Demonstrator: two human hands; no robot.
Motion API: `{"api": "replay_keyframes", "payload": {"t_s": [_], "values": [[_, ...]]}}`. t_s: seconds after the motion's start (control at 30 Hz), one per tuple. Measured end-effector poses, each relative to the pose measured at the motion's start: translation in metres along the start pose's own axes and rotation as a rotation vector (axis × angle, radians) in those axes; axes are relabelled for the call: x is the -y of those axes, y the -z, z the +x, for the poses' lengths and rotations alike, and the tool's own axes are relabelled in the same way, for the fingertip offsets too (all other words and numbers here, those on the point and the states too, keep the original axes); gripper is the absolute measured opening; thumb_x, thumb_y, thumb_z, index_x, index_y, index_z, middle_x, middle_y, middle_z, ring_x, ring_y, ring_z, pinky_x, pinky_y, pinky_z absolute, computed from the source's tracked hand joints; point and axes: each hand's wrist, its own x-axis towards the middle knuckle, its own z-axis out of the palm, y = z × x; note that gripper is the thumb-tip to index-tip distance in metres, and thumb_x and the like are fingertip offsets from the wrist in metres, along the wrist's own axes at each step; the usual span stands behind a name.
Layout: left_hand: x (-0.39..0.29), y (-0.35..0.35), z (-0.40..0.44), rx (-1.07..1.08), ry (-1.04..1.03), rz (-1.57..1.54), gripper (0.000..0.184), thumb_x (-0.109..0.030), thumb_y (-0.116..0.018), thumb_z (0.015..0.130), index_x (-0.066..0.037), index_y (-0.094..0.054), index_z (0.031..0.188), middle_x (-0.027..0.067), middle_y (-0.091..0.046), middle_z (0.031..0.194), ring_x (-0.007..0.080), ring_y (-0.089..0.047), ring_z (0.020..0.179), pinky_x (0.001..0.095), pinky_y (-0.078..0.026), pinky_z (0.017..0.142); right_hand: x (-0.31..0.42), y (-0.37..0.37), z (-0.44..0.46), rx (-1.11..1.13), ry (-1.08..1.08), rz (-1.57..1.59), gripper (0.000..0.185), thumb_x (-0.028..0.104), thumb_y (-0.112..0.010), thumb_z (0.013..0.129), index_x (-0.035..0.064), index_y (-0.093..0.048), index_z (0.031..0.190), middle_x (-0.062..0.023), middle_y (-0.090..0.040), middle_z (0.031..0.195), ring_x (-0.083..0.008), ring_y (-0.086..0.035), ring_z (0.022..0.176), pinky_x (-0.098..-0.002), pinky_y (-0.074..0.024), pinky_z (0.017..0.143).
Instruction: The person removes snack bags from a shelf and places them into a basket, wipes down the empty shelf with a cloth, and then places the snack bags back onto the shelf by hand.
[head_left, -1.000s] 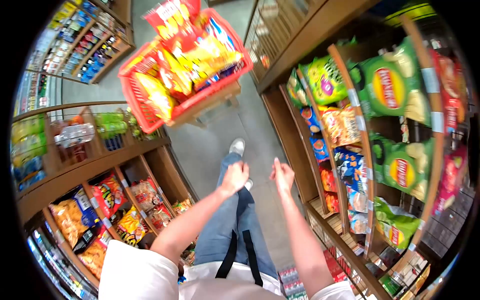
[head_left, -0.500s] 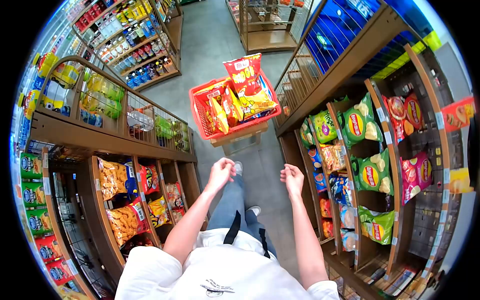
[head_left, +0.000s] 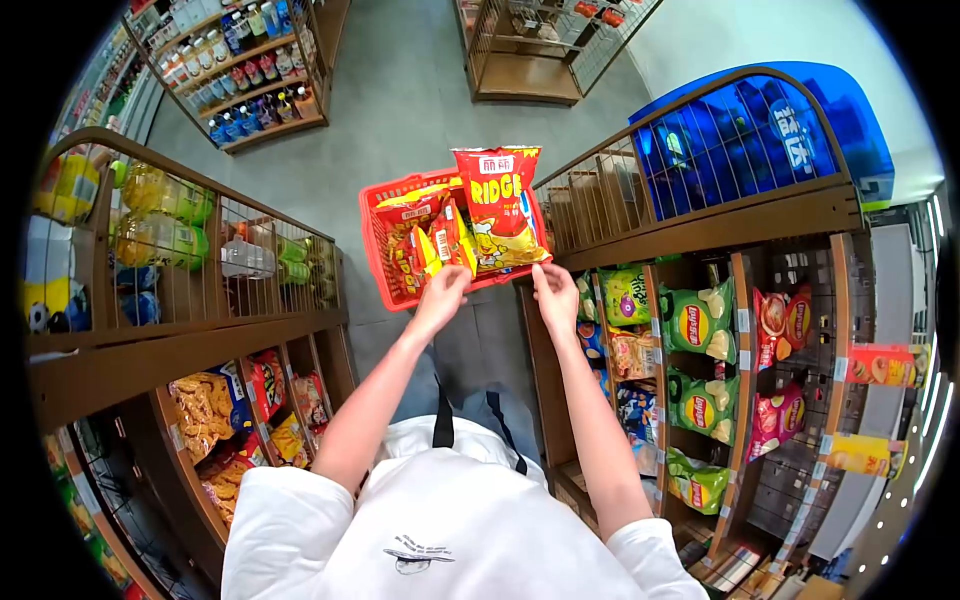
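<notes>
A red plastic basket [head_left: 372, 245] stands in the aisle ahead of me, filled with bags of snacks. The biggest is a red and yellow bag of ridged potato chips [head_left: 500, 205], which leans up above the right side of the basket. My left hand [head_left: 443, 295] is at the near rim, below the smaller red and yellow bags [head_left: 440, 240], its fingers bent but apart. Close to the lower right corner of the large chip bag is my right hand [head_left: 556, 297], fingers apart. Whether either hand touches a bag or the rim is unclear.
Shelves of green chip bags [head_left: 700, 320] run along my right, under a wire rail with a blue panel [head_left: 740, 140]. On my left are shelves with snack bags [head_left: 205, 410] and large bottles [head_left: 165, 240] behind wire. A drink rack [head_left: 250, 90] stands further ahead.
I have come closer to the basket. Both hands have moved forward from in front of my body to its near edge. The bags appear to stay in the basket.
</notes>
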Motion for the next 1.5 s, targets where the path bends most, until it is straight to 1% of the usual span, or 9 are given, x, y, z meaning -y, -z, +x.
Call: {"api": "replay_keyframes", "payload": {"t_s": [0.07, 0.2, 0.3, 0.53, 0.73, 0.93, 1.0, 1.13, 1.5], "values": [[-0.003, 0.000, 0.019, -0.029, -0.020, -0.034, 0.044, -0.035, -0.057, 0.094, 0.001, -0.054, 0.119, 0.0137, -0.061, 0.115, 0.0188, -0.059, 0.104, 0.0316, -0.051, 0.081, 0.019, -0.003, 0.019, 0.013, 0.034, -0.028, 0.054, 0.035, -0.076, 0.081, -0.0033, -0.059, 0.116, -0.0147, -0.069, 0.096, -0.0204, -0.066, 0.087, -0.0334, -0.0521, 0.080], [0.007, -0.004, 0.065, -0.080, -0.087, -0.015, 0.056, -0.035, -0.058, 0.093, 0.002, -0.042, 0.132, 0.0209, -0.049, 0.134, 0.0252, -0.052, 0.120, 0.0352, -0.046, 0.095, 0.028, -0.012, 0.074, 0.125, 0.085, -0.100, 0.068, 0.036, -0.080, 0.076, -0.0034, -0.054, 0.124, -0.0186, -0.064, 0.111, -0.0229, -0.063, 0.101, -0.0352, -0.0496, 0.089], [-0.008, -0.024, 0.068, -0.079, -0.086, -0.032, 0.063, -0.031, -0.061, 0.092, 0.004, -0.035, 0.137, 0.0216, -0.041, 0.141, 0.0290, -0.048, 0.126, 0.0378, -0.042, 0.102, 0.037, -0.023, 0.101, 0.380, 0.047, 0.113, 0.100, 0.033, -0.089, 0.066, -0.0033, -0.033, 0.140, -0.0224, -0.047, 0.135, -0.0271, -0.049, 0.123, -0.0382, -0.0417, 0.102], [0.013, -0.032, 0.097, -0.149, -0.002, -0.022, 0.081, -0.032, -0.066, 0.088, 0.003, -0.022, 0.147, 0.0233, -0.034, 0.147, 0.0314, -0.049, 0.126, 0.0380, -0.040, 0.103, 0.031, -0.043, 0.140, 0.632, -0.048, 0.114, 0.115, 0.029, -0.091, 0.063, -0.0035, -0.018, 0.146, -0.0239, -0.041, 0.139, -0.0280, -0.046, 0.127, -0.0406, -0.0418, 0.103], [0.015, -0.031, 0.102, -0.092, 0.009, -0.028, 0.077, -0.034, -0.067, 0.087, 0.003, -0.029, 0.142, 0.0207, -0.046, 0.135, 0.0262, -0.054, 0.117, 0.0351, -0.045, 0.096, 0.041, -0.044, 0.138, 0.651, -0.184, 0.162, 0.116, 0.027, -0.091, 0.063, -0.0072, -0.017, 0.144, -0.0215, -0.053, 0.128, -0.0234, -0.059, 0.111, -0.0352, -0.0506, 0.093], [-0.015, -0.028, 0.070, -0.033, -0.132, 0.087, 0.088, -0.043, -0.073, 0.081, 0.006, -0.030, 0.140, 0.0206, -0.046, 0.133, 0.0275, -0.051, 0.117, 0.0373, -0.046, 0.096, 0.060, -0.023, 0.104, 0.568, -0.017, 0.115, 0.081, 0.026, -0.087, 0.069, 0.0004, -0.045, 0.133, -0.0110, -0.059, 0.124, -0.0192, -0.058, 0.111, -0.0343, -0.0469, 0.096], [-0.026, -0.026, 0.062, -0.022, -0.229, 0.362, 0.084, -0.036, -0.073, 0.083, 0.007, -0.030, 0.140, 0.0203, -0.047, 0.134, 0.0231, -0.051, 0.121, 0.0342, -0.043, 0.100, 0.069, -0.010, 0.088, 0.577, -0.165, 0.183, 0.077, 0.025, -0.086, 0.070, 0.0007, -0.047, 0.132, -0.0118, -0.059, 0.124, -0.0188, -0.058, 0.112, -0.0340, -0.0467, 0.096], [-0.050, -0.035, 0.042, 0.298, -0.164, 0.048, 0.096, -0.040, -0.080, 0.075, 0.004, -0.028, 0.143, 0.0192, -0.050, 0.133, 0.0245, -0.050, 0.122, 0.0357, -0.040, 0.103, 0.069, 0.011, 0.053, 0.500, -0.259, 0.393, 0.074, 0.022, -0.083, 0.074, 0.0009, -0.045, 0.133, -0.0119, -0.058, 0.125, -0.0195, -0.057, 0.113, -0.0344, -0.0461, 0.097], [-0.053, -0.088, -0.006, 0.721, -0.165, 0.012, 0.080, -0.026, -0.081, 0.076, 0.000, -0.037, 0.137, 0.0115, -0.058, 0.125, 0.0165, -0.057, 0.113, 0.0338, -0.044, 0.099, 0.056, 0.105, -0.048, 0.168, -0.226, 0.625, 0.069, 0.021, -0.074, 0.083, 0.0032, -0.037, 0.138, -0.0095, -0.052, 0.132, -0.0195, -0.051, 0.121, -0.0359, -0.0403, 0.103]]}}
